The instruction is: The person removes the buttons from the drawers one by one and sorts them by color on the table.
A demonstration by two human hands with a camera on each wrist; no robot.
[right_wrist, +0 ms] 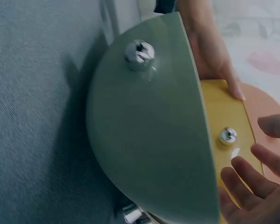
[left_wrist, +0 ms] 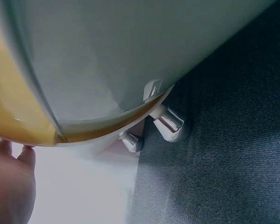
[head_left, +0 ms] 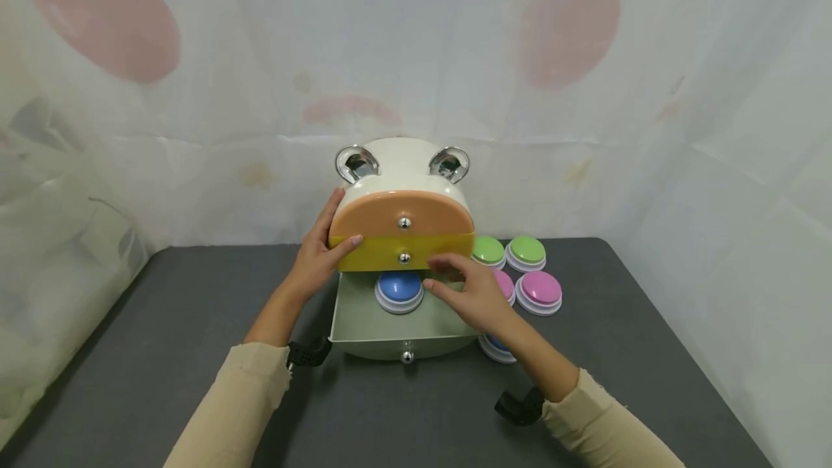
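Note:
A white hippo-shaped drawer box (head_left: 399, 165) stands on the dark table, with an orange top drawer (head_left: 401, 214), a yellow middle drawer (head_left: 390, 251) and a pale green bottom drawer (head_left: 364, 320) pulled out. A blue push button (head_left: 399, 289) lies inside the green drawer. My left hand (head_left: 323, 248) rests on the box's left side, thumb against the yellow drawer front (right_wrist: 224, 112). My right hand (head_left: 469, 291) hovers open over the green drawer's right part, fingers spread and holding nothing; its fingers (right_wrist: 252, 182) show near the yellow drawer's knob (right_wrist: 227, 136).
To the right of the box lie two green buttons (head_left: 528, 252), pink buttons (head_left: 539, 291) and a blue button (head_left: 497, 347) partly under my right wrist. A white printed curtain hangs behind and to both sides. The box's metal feet (left_wrist: 170, 123) stand on the grey cloth.

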